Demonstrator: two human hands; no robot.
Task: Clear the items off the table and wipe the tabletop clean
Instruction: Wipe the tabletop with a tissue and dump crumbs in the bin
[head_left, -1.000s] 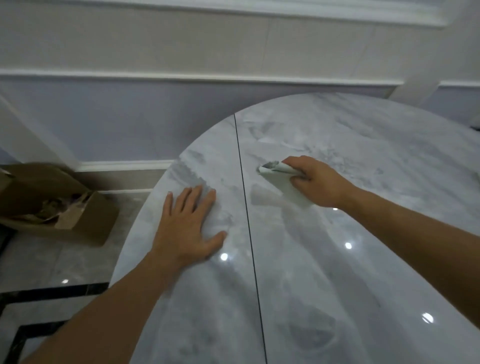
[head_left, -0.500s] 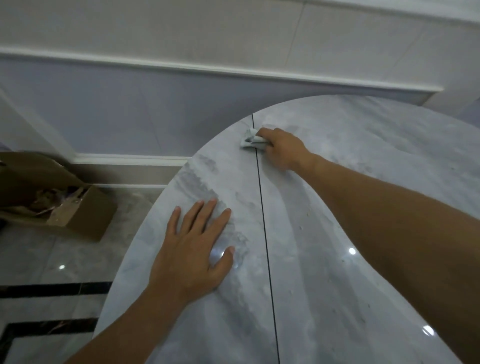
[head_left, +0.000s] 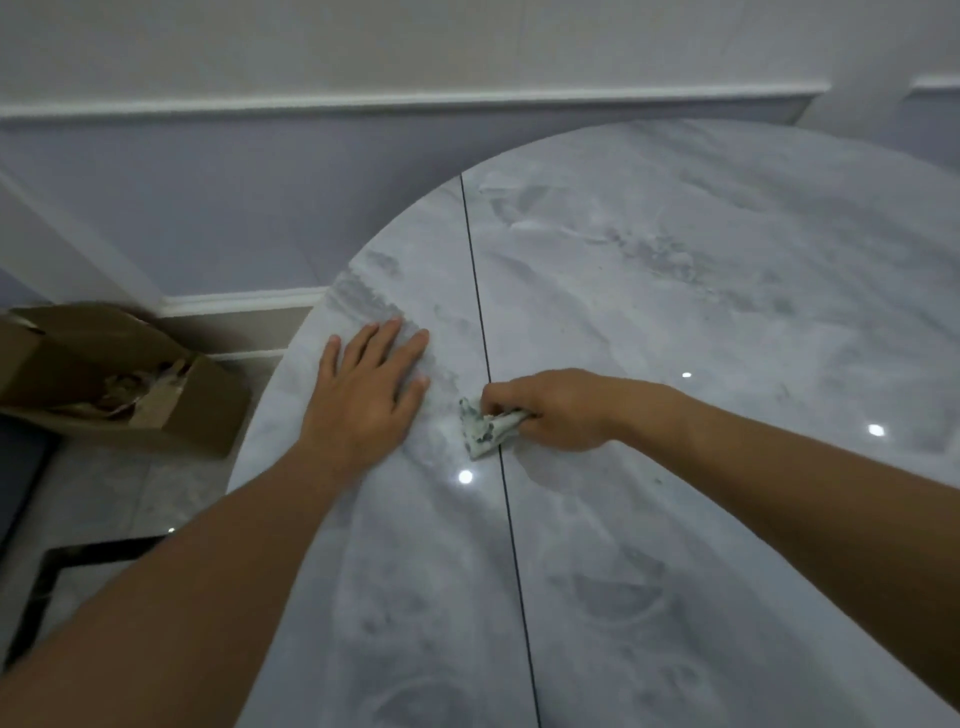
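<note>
Grey-white marble, glossy and veined, made up the rounded tabletop, and a thin dark seam ran across it from the far edge toward the near edge. The wipe was a small crumpled wad of pale paper or cloth, which of the two I could not tell, creased into a rough triangle and blotched with dark grey smudges on its upper face. It lay pressed on the tabletop in the left part, just on the seam and nearer the curved left edge than the right one. Its long axis ran roughly crosswise to the seam, with the wide free end toward the left edge and the narrow end tucked under the fingers. The right hand gripped that narrow end, fingers curled round it and knuckles up. The left hand rested flat on the tabletop just beside the wipe, not touching it, palm down and fingers straight, pointing toward the far edge. Beyond the left edge, an open cardboard box with crumpled brown paper inside stood on the floor by the wall.
</note>
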